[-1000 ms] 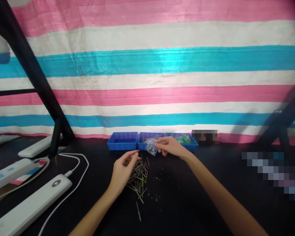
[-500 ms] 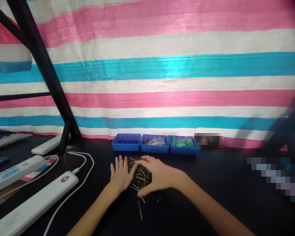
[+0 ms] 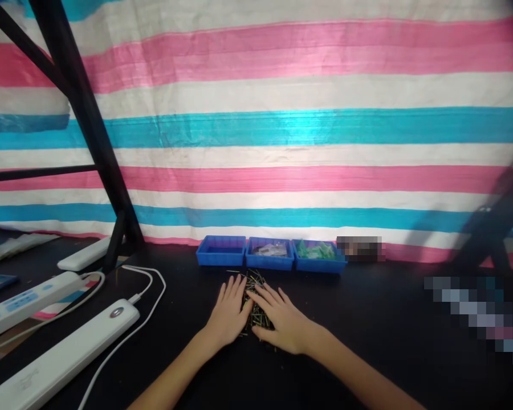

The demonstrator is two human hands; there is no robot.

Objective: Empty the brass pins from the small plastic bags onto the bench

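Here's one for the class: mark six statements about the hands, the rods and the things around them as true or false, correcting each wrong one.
1. The left hand is at the left side of the pile of rods. True.
2. The right hand is gripping a clear bag. False: it lies spread at the pile's right side.
3. Three blue trays stand in a row beyond the pile. True.
4. The green items are in the left tray. False: they are in the right tray.
5. A white cable is plugged into the white device with a button. True.
6. The sheet behind is plain white. False: it has pink, white and blue stripes.
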